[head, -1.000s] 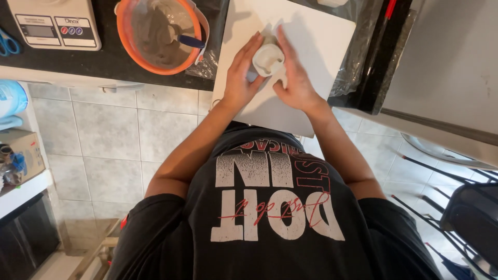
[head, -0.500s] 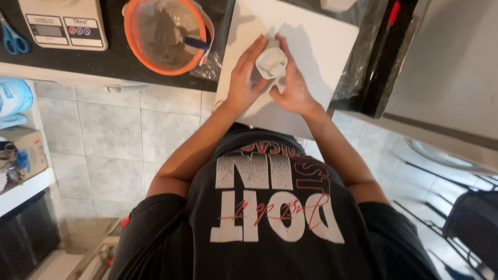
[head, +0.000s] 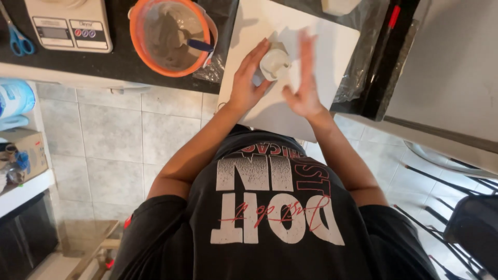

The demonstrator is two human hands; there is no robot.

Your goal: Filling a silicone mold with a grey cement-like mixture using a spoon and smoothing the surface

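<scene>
My left hand (head: 246,85) is shut on a small white mould cup (head: 272,63) filled with pale grey mix, holding it just above a white board (head: 321,36) on the dark counter. Just right of the cup is my right hand (head: 303,88), blurred, with its fingers spread and nothing in it; it is clear of the cup. An orange bowl (head: 139,42) of grey mix with a blue-handled spatula (head: 200,45) stands left of the board.
A white kitchen scale (head: 70,23) and blue scissors (head: 18,39) lie at the far left of the counter. Clear plastic sheet (head: 360,57) and a red-tipped tool (head: 389,23) lie right of the board. A dark chair (head: 472,218) stands lower right, a cardboard box (head: 28,150) on the left.
My right hand has come off the cup and opened, moving to the right. My left hand keeps hold of the cup.
</scene>
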